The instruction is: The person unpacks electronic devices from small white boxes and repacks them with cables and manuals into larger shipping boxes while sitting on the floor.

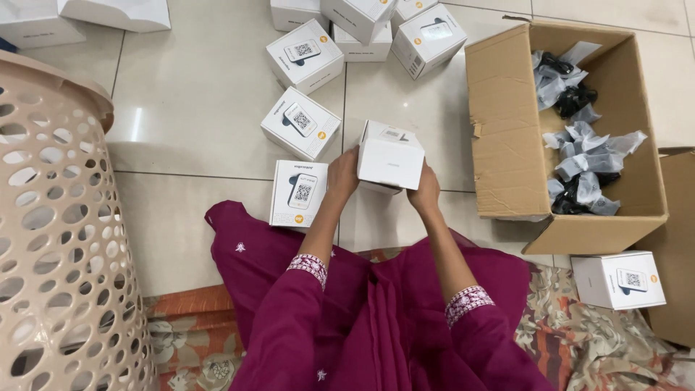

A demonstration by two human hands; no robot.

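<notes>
I hold a small white box point(391, 156) above the tiled floor with both hands. My left hand point(342, 174) grips its left side and my right hand point(426, 191) grips its right lower corner. Both sleeves are magenta with embroidered cuffs. Just left of the held box lies another white box point(298, 194) with a device pictured on its top.
Several more white boxes point(300, 123) lie on the floor ahead. An open cardboard carton point(507, 145) at the right holds black items in clear bags point(579, 166). One white box point(617, 279) sits by it. A beige perforated basket point(51, 239) stands at the left.
</notes>
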